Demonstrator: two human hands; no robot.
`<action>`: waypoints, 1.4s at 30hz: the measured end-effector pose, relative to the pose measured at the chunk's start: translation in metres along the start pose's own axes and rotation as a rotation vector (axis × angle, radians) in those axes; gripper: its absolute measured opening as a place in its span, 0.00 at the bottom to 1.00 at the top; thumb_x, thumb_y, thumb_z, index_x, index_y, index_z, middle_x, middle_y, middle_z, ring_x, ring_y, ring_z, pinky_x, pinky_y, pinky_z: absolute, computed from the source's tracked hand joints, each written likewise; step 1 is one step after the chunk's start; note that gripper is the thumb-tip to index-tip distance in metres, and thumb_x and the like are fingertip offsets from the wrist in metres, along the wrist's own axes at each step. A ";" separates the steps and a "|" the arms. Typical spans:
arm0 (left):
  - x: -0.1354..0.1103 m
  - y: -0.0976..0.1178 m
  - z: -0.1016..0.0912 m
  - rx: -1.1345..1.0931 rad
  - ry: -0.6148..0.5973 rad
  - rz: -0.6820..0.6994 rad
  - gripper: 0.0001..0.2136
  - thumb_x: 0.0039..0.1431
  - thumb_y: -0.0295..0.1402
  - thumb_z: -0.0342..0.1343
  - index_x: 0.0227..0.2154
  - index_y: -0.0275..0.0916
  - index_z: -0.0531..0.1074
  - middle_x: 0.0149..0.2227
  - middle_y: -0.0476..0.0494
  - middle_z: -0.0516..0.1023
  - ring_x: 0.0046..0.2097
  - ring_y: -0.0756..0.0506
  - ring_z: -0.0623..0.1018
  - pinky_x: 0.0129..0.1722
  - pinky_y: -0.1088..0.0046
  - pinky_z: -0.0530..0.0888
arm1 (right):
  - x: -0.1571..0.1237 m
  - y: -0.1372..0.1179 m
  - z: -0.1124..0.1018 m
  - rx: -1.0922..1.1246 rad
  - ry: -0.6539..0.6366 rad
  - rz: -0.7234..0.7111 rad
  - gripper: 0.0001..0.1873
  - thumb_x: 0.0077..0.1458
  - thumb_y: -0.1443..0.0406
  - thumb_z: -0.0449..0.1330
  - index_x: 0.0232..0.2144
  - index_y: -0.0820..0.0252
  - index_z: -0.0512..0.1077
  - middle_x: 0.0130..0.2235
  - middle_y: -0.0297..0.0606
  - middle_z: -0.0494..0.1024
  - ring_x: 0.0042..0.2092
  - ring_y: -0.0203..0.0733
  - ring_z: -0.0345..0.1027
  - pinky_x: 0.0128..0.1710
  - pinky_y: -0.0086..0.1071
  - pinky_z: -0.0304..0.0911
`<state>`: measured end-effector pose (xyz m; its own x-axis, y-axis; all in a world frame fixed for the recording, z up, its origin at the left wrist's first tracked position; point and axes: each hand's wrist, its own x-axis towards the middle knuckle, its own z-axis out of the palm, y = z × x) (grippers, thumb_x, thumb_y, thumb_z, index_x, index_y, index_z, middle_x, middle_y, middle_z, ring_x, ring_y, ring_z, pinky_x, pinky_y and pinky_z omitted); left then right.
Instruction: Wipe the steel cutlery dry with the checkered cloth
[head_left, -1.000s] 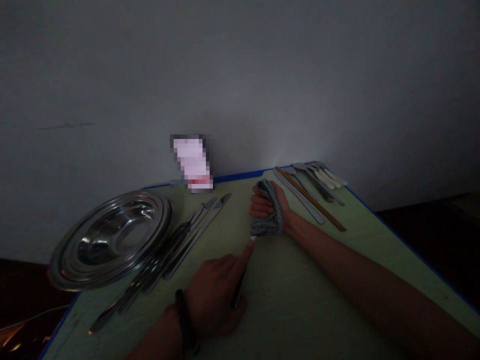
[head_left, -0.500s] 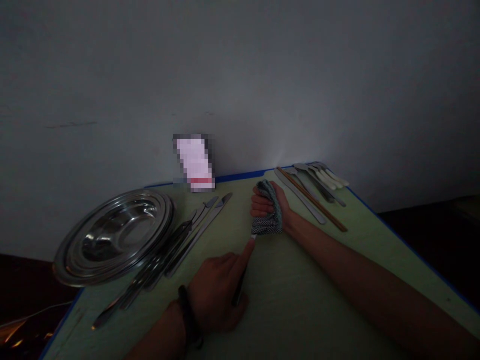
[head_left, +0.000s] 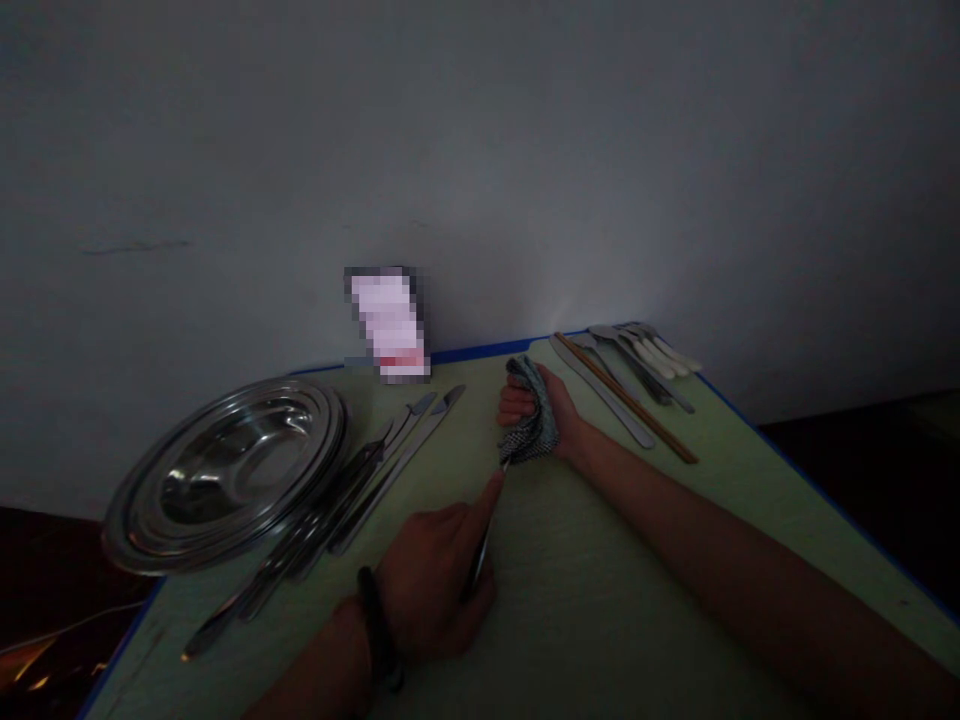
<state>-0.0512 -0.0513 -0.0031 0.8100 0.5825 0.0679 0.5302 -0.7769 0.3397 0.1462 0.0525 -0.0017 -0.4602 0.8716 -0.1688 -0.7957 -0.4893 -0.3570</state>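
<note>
Since half a second ago, the cloth [head_left: 538,430] has twisted askew. I see bare green tabletop [head_left: 600,570] below, reaching the blue edge [head_left: 795,467] at right. My right hand [head_left: 566,415] clenches the cloth near mid-table around one end of a utensil [head_left: 478,565]; my left hand [head_left: 431,580], index finger extended, grips the rest. Metal bowls [head_left: 259,465] and cutlery [head_left: 311,525] crowd left, chopsticks [head_left: 630,400] right.

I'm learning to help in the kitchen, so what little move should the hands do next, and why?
Perhaps the right hand should gently slide the cloth along the utensil. Its fingers grip the cloth, which covers the utensil's far end, while the left hand holds the near part, so a small rub seems sensible.
</note>
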 end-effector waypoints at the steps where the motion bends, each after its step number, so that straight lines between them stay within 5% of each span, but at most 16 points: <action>1: 0.000 -0.001 0.000 -0.011 0.013 0.001 0.38 0.55 0.28 0.44 0.64 0.38 0.28 0.39 0.39 0.75 0.36 0.41 0.75 0.34 0.61 0.73 | 0.000 0.001 0.001 0.005 0.020 -0.006 0.25 0.60 0.56 0.37 0.15 0.58 0.55 0.11 0.26 0.53 0.13 0.29 0.46 0.16 0.25 0.54; 20: 0.001 -0.001 -0.002 -0.049 0.035 -0.035 0.34 0.59 0.28 0.42 0.64 0.37 0.31 0.37 0.41 0.77 0.35 0.42 0.77 0.34 0.62 0.73 | 0.001 0.006 0.006 -0.093 0.148 -0.086 0.25 0.63 0.54 0.40 0.20 0.60 0.63 0.15 0.28 0.62 0.17 0.31 0.56 0.21 0.26 0.61; 33: 0.003 0.003 -0.011 -0.232 0.055 -0.217 0.29 0.62 0.32 0.43 0.64 0.41 0.40 0.41 0.42 0.77 0.38 0.43 0.77 0.37 0.67 0.72 | 0.003 0.022 0.003 -0.425 0.163 -0.240 0.16 0.48 0.54 0.62 0.27 0.61 0.69 0.22 0.31 0.73 0.29 0.37 0.70 0.37 0.33 0.68; 37: 0.004 0.004 -0.011 -0.274 0.074 -0.265 0.28 0.62 0.34 0.43 0.63 0.42 0.44 0.41 0.42 0.78 0.38 0.42 0.78 0.36 0.67 0.72 | 0.003 0.026 0.003 -0.467 0.161 -0.240 0.14 0.50 0.54 0.61 0.28 0.61 0.71 0.25 0.34 0.76 0.34 0.39 0.72 0.42 0.35 0.67; 42: 0.009 0.005 -0.014 -0.403 0.134 -0.396 0.22 0.64 0.36 0.42 0.60 0.42 0.51 0.36 0.46 0.77 0.36 0.44 0.77 0.35 0.68 0.71 | 0.005 0.019 0.006 -0.226 0.279 -0.220 0.16 0.59 0.55 0.50 0.31 0.59 0.70 0.27 0.36 0.77 0.35 0.40 0.73 0.42 0.38 0.68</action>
<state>-0.0448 -0.0464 0.0128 0.5165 0.8558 -0.0283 0.6278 -0.3560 0.6922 0.1265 0.0471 -0.0043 -0.1394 0.9446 -0.2972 -0.7422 -0.2983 -0.6001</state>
